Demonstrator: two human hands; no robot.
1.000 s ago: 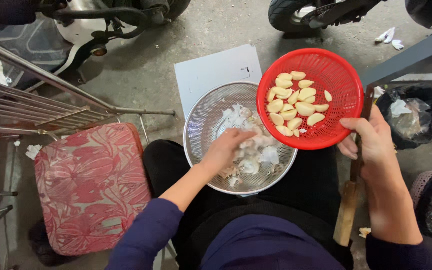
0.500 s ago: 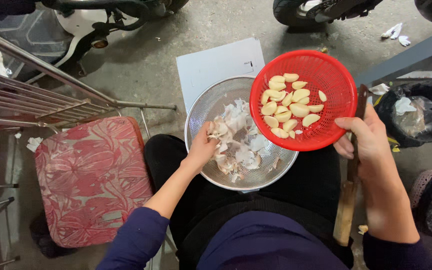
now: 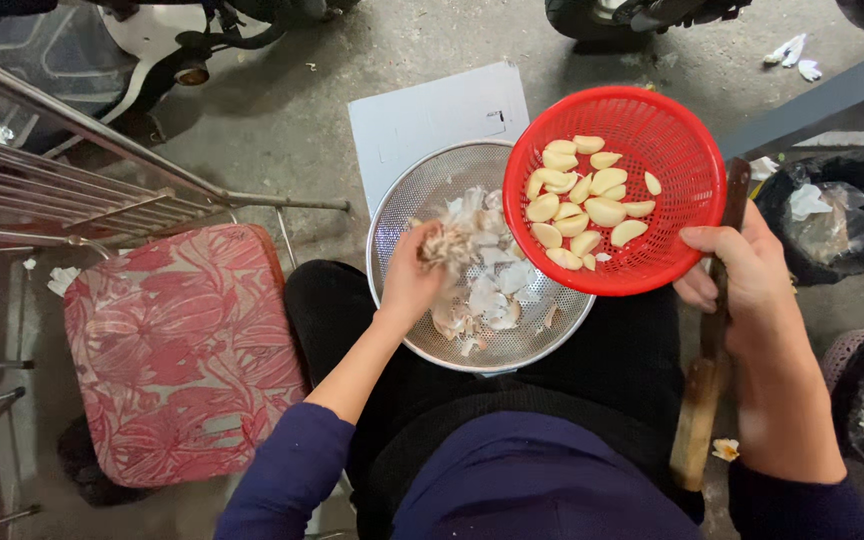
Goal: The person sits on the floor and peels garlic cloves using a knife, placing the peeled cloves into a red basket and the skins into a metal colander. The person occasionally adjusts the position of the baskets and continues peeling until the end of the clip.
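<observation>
Left hand (image 3: 414, 280) inside metal bowl (image 3: 402, 215) on lap, fingers curled shut around clump of garlic skins (image 3: 449, 243). More skins (image 3: 492, 290) loose in bowl bottom. Right hand (image 3: 742, 280) closed on rim of red basket (image 3: 687, 170), knife (image 3: 712, 330) pinched alongside, blade up, wooden handle down. Basket overlaps bowl's right edge, holds peeled cloves (image 3: 582, 205). Probably sorting skins from cloves: keep basket level over bowl, grip skins loosely, feel for unpeeled pieces before lifting clear. Cushioned chair (image 3: 177, 350) left of bowl.
</observation>
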